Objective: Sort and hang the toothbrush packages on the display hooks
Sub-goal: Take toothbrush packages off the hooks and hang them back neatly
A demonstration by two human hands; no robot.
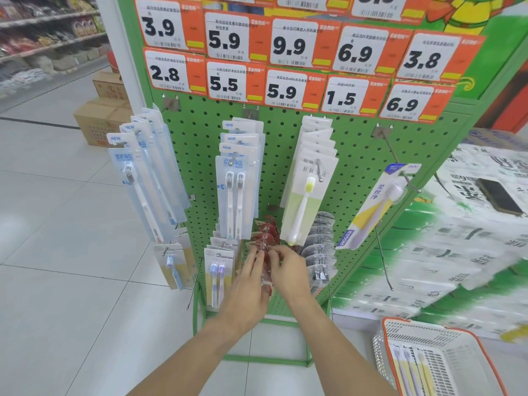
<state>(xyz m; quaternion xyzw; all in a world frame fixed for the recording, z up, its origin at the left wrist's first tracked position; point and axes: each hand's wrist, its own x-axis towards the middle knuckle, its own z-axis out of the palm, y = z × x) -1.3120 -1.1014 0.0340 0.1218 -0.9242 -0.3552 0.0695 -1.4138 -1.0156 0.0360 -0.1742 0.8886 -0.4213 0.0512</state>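
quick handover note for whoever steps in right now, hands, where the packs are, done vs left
Left hand: fingers on the red toothbrush packages at the lower middle hook, apparently pinching the front one.
Right hand: fingertips on the same red stack from the other side.
Done: the upper hooks carry blue single packs, twin packs and yellow-brush packs; one yellow-striped pack hangs tilted on the far right hook.
Left: seat the red pack, then hang the packs still lying in the basket at the lower right. A bare long hook is free below the striped pack.
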